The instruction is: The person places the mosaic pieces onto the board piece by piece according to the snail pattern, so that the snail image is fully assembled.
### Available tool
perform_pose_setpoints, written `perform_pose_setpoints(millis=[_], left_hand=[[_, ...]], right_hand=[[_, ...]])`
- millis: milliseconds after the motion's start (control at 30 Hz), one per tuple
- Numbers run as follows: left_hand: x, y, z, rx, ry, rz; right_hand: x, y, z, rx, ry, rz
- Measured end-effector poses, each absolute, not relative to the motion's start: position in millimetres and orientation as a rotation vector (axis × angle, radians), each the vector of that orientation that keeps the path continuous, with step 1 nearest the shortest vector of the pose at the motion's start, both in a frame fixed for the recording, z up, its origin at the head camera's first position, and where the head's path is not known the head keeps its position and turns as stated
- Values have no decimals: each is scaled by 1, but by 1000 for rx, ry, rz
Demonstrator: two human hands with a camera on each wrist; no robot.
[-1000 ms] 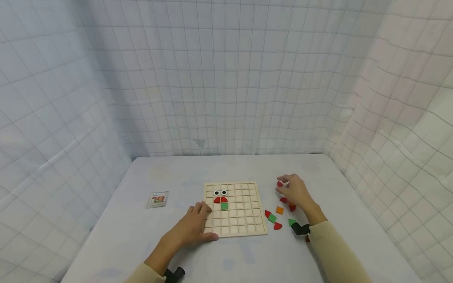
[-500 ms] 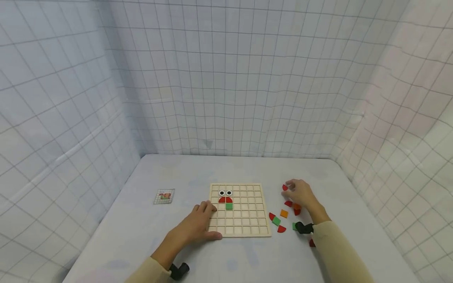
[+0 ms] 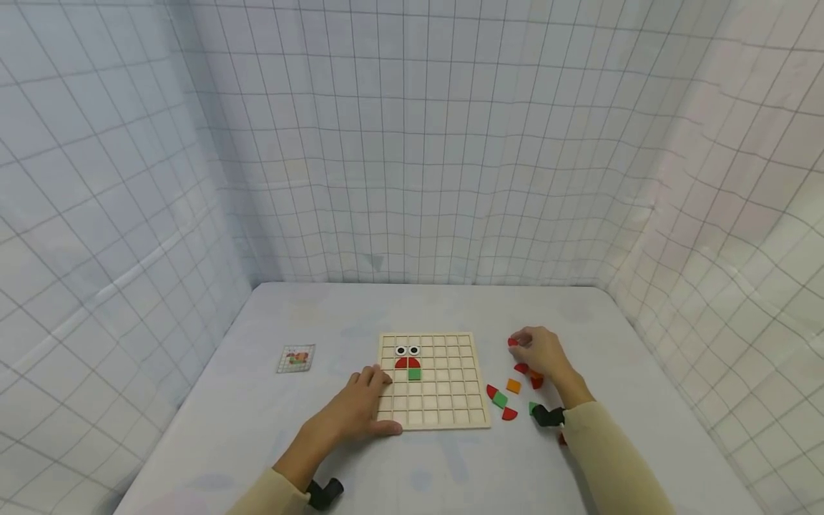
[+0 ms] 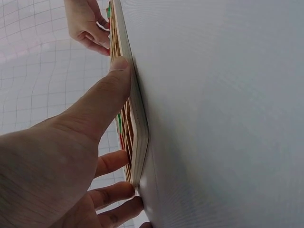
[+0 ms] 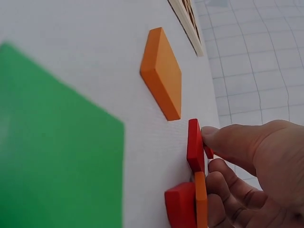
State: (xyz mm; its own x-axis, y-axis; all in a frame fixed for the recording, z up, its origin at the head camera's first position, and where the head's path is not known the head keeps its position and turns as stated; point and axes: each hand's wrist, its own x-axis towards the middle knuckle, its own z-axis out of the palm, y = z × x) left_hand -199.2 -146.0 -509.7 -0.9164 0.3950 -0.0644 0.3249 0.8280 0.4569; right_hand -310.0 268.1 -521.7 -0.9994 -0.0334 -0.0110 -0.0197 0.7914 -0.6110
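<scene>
A pale wooden grid board (image 3: 444, 408) lies flat on the table. Two eye tiles (image 3: 408, 350), two red quarter-circle tiles (image 3: 402, 363) and a green square tile (image 3: 415, 374) sit in its cells. My left hand (image 3: 356, 408) rests at the near left corner, its thumb (image 4: 116, 78) along the near edge and its fingers spread at the left side. To the right of the board, my right hand (image 3: 543, 355) pinches a red quarter-circle tile (image 5: 209, 152) between thumb and fingertips, low at the table. The thumb hides part of that tile.
Right of the board lie loose tiles: an orange square (image 3: 513, 386), a green square (image 3: 500, 400) and several red quarter-circles, one marked here (image 3: 509, 413). Another green tile (image 5: 57, 147) lies by the right wrist. A small picture card (image 3: 296, 358) lies left. Grid-patterned cloth (image 3: 412, 157) surrounds the table.
My right hand has lowered and its thumb and fingers have come together on the red quarter-circle tile, which has shifted slightly left. My left hand stays at the board's corner.
</scene>
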Motion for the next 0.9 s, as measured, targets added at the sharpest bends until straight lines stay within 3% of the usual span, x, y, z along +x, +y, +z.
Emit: perform_pose_setpoints(millis=[900], left_hand=[[-202, -146, -513, 543, 2856, 659]], right_hand=[[-302, 254, -525, -82, 3034, -1019]])
